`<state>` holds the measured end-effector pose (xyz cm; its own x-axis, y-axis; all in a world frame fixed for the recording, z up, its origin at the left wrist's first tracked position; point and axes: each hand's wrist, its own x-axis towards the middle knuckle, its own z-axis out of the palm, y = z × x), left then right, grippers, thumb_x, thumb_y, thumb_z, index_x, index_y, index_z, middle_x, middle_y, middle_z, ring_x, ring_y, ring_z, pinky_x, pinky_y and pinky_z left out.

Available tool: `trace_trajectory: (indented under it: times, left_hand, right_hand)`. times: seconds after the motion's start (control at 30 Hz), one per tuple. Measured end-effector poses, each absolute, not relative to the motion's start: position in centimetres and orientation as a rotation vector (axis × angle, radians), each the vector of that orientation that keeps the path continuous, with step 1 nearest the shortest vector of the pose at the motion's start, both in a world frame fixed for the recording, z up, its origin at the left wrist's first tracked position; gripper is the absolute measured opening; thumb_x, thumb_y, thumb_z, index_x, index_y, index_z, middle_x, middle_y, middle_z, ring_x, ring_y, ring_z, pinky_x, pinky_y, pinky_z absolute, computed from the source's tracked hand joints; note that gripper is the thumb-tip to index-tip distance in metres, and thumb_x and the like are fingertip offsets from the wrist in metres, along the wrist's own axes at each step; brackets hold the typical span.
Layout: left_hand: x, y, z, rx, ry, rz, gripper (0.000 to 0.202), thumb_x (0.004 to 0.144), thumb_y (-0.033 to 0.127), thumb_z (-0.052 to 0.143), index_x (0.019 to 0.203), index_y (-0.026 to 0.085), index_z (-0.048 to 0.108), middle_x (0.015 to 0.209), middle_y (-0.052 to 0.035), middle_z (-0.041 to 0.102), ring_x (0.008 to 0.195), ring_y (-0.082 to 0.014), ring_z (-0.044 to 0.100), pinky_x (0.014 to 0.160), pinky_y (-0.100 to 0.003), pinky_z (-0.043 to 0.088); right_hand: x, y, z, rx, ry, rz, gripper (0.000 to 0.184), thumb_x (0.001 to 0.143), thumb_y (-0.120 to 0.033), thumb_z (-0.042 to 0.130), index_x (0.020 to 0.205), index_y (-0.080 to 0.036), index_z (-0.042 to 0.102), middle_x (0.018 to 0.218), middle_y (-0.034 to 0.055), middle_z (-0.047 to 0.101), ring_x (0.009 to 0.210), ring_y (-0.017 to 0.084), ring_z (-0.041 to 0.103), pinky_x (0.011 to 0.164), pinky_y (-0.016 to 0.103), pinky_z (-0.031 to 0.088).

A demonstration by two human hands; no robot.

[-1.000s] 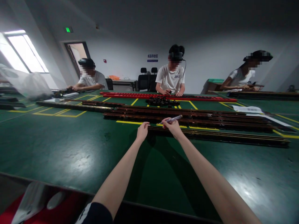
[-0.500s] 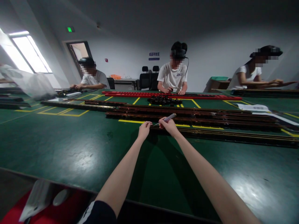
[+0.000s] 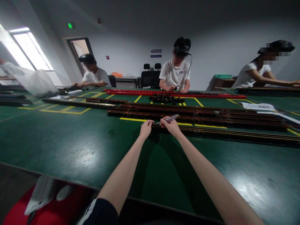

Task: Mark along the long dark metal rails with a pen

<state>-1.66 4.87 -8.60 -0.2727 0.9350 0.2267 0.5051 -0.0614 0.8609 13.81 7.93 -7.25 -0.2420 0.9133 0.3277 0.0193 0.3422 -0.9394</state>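
Your right hand (image 3: 170,126) is closed around a slim pen-shaped tool (image 3: 170,118), pinched between thumb and fingers. Its tip points left towards your left hand (image 3: 145,128) and its shaft rises to the right. Your left hand lies with its fingers curled down at the left end of the nearest rail (image 3: 234,135). Whether it grips that end or only rests on it cannot be told. The tool's tip sits just over the same end, between your two hands.

The nearest rail is long and dark and lies across the green table (image 3: 70,147), with more dark rails (image 3: 187,113) stacked in rows behind it. Beyond them a loose heap of small black parts (image 3: 166,100) sits on the table, just in front of a long red tray (image 3: 173,93). A person across from you has both hands at that tray.

At the bottom left, below the table edge, a red bin (image 3: 14,214) holds a pale plastic bag (image 3: 39,193). By the far wall a brown box (image 3: 219,83) shows something green on top.
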Motion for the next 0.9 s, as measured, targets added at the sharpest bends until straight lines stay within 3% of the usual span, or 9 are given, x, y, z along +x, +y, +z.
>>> trace_trajectory:
  times: [0.6,0.9]
  left_hand:
    - [-1.62,5.19,-9.09,1.59,1.785,1.319,0.029,0.093,0.012,0.041,0.092,0.02,0.07,0.101,-0.0047,0.072,0.096,-0.0178,0.064,0.092,-0.03,0.047]
    - [-1.55,4.98,-8.87,1.566,1.788,1.288,0.029,0.094,0.013,0.04,0.093,0.019,0.069,0.103,-0.0055,0.071,0.095,-0.0176,0.064,0.092,-0.031,0.048]
  right_hand:
    - [13.83,7.58,-7.97,-0.814,-1.675,0.993,0.017,0.072,-0.037,0.064,0.076,-0.02,0.062,0.066,0.0029,0.07,0.063,0.017,0.064,0.063,0.031,0.051]
    - [14.4,7.55,-7.91,-0.828,-1.639,0.967,0.021,0.072,-0.041,0.063,0.076,-0.02,0.061,0.066,0.0033,0.07,0.059,0.016,0.064,0.064,0.032,0.052]
